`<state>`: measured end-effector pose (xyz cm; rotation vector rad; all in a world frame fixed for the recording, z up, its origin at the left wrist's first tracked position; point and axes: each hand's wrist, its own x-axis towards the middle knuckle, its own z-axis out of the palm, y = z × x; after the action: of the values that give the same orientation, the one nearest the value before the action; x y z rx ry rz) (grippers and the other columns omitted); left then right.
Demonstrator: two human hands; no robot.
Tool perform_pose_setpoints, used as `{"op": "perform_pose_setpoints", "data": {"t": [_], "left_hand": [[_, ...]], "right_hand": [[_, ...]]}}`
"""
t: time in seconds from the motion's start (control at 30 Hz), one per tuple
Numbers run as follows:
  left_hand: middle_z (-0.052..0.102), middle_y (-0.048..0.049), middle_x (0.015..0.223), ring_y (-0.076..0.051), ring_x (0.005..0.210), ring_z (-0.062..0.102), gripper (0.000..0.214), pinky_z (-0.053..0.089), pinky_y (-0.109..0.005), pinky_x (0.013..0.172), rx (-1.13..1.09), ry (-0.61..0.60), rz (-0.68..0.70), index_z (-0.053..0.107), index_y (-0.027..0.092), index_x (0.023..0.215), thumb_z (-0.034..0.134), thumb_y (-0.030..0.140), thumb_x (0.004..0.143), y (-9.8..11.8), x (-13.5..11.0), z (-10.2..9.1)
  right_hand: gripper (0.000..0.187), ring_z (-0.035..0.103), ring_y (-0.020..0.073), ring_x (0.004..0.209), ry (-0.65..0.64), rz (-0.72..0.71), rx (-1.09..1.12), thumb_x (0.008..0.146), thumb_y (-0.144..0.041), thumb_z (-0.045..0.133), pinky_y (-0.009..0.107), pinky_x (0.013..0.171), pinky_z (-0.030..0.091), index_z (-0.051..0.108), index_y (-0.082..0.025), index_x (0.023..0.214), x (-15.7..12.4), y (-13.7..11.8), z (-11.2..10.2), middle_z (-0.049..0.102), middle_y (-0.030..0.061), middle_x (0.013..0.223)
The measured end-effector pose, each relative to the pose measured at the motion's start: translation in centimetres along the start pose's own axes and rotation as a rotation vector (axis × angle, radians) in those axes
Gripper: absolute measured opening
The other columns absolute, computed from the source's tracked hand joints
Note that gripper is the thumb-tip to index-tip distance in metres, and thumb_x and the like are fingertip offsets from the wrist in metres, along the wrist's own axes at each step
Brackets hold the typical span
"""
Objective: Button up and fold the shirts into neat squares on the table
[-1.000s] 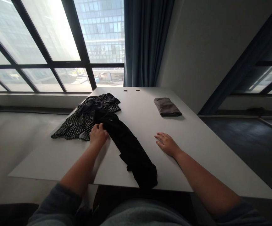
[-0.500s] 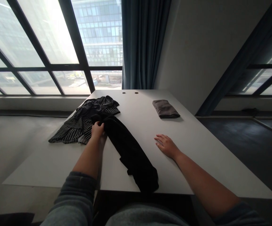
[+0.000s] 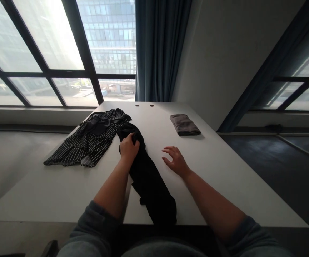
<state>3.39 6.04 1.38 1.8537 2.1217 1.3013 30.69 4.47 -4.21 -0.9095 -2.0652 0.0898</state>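
Observation:
A long black garment (image 3: 150,178) lies down the middle of the white table (image 3: 63,185), its near end hanging over the front edge. My left hand (image 3: 129,147) is closed on its far end, gripping the cloth. My right hand (image 3: 176,160) hovers just right of the garment with fingers spread and holds nothing. A black-and-white striped garment (image 3: 90,141) lies crumpled to the left of my left hand, apart from the black one.
A folded grey-brown cloth (image 3: 184,124) rests at the table's far right. Two round cable holes (image 3: 144,105) sit at the far edge. A blue curtain (image 3: 159,50) and large windows stand behind the table.
My left hand has pulled the black garment's far end right, off the striped garment. My right hand lifted from the table and moved left towards the black cloth, fingers spread.

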Motion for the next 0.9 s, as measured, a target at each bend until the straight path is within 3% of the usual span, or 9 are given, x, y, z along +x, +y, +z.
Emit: {"op": "perform_pose_setpoints", "data": {"t": [0.13, 0.23, 0.33, 0.5, 0.57, 0.63, 0.77, 0.9], "left_hand": [[0.077, -0.0086, 0.108, -0.028, 0.101, 0.073, 0.046, 0.055, -0.043, 0.096, -0.16, -0.154, 0.218, 0.063, 0.021, 0.134, 0.067, 0.023, 0.088, 3.4, -2.6, -0.2], [0.077, -0.0079, 0.111, -0.027, 0.1, 0.074, 0.054, 0.057, -0.041, 0.092, -0.266, -0.308, 0.343, 0.056, 0.023, 0.142, 0.068, 0.027, 0.09, 3.4, -3.8, -0.3], [0.077, -0.0074, 0.114, -0.026, 0.109, 0.073, 0.052, 0.055, -0.042, 0.098, -0.32, -0.368, 0.456, 0.052, 0.023, 0.145, 0.063, 0.026, 0.094, 2.2, -4.0, -0.4], [0.076, -0.007, 0.12, -0.028, 0.116, 0.068, 0.033, 0.05, -0.047, 0.104, -0.067, -0.31, 0.513, 0.068, 0.023, 0.121, 0.056, 0.015, 0.092, 0.4, -2.8, 0.1], [0.073, -0.0072, 0.126, -0.031, 0.121, 0.063, 0.033, 0.048, -0.049, 0.104, 0.062, -0.31, 0.527, 0.072, 0.024, 0.12, 0.058, 0.016, 0.091, 0.0, -2.5, 0.3], [0.07, -0.0074, 0.131, -0.033, 0.125, 0.059, 0.034, 0.047, -0.051, 0.105, 0.137, -0.305, 0.53, 0.074, 0.027, 0.121, 0.06, 0.019, 0.091, -0.2, -2.3, 0.2], [0.064, -0.008, 0.141, -0.035, 0.132, 0.054, 0.038, 0.044, -0.052, 0.106, 0.191, -0.289, 0.524, 0.073, 0.029, 0.126, 0.064, 0.023, 0.09, -0.1, -2.3, -0.3], [0.072, -0.0075, 0.126, -0.031, 0.119, 0.061, 0.028, 0.046, -0.049, 0.102, 0.168, -0.31, 0.457, 0.072, 0.028, 0.118, 0.059, 0.022, 0.094, -0.2, -2.0, -0.3]], "right_hand": [[0.053, 0.056, 0.0321, 0.127, 0.106, -0.003, 0.025, 0.086, -0.033, 0.077, 0.052, 0.11, 0.048, 0.061, -0.021, 0.136, 2.9, -2.5, 3.1, 0.061, 0.0155, 0.133], [0.041, 0.062, 0.0314, 0.115, 0.123, 0.071, 0.044, 0.084, -0.024, 0.072, 0.05, 0.102, 0.053, 0.064, -0.018, 0.125, 4.0, -2.9, 5.3, 0.066, 0.0155, 0.122], [0.024, 0.066, 0.0274, 0.1, 0.09, 0.132, 0.085, 0.087, -0.019, 0.066, 0.044, 0.094, 0.056, 0.069, -0.021, 0.11, 3.8, -2.4, 5.9, 0.072, 0.0094, 0.104], [0.008, 0.067, 0.0238, 0.09, 0.111, 0.181, 0.187, 0.089, -0.019, 0.065, 0.037, 0.085, 0.055, 0.069, -0.022, 0.096, 2.9, -2.0, 3.8, 0.071, 0.0052, 0.093], [0.001, 0.066, 0.0222, 0.085, 0.123, 0.222, 0.217, 0.09, -0.021, 0.066, 0.035, 0.081, 0.054, 0.067, -0.022, 0.089, 2.9, -2.4, 2.7, 0.069, 0.0032, 0.087], [0.005, 0.065, 0.0213, 0.082, 0.152, 0.255, 0.223, 0.091, -0.024, 0.067, 0.034, 0.078, 0.053, 0.066, -0.022, 0.085, 3.0, -2.9, 1.4, 0.067, 0.002, 0.084], [0.003, 0.066, 0.0217, 0.086, 0.191, 0.204, 0.226, 0.092, -0.026, 0.066, 0.034, 0.081, 0.053, 0.067, -0.023, 0.092, 3.0, -3.4, -0.9, 0.068, 0.0025, 0.089], [0.006, 0.065, 0.0218, 0.084, 0.21, 0.245, 0.212, 0.092, -0.029, 0.064, 0.035, 0.08, 0.053, 0.064, -0.023, 0.092, 2.6, -2.0, -1.3, 0.068, 0.0032, 0.089]]}}
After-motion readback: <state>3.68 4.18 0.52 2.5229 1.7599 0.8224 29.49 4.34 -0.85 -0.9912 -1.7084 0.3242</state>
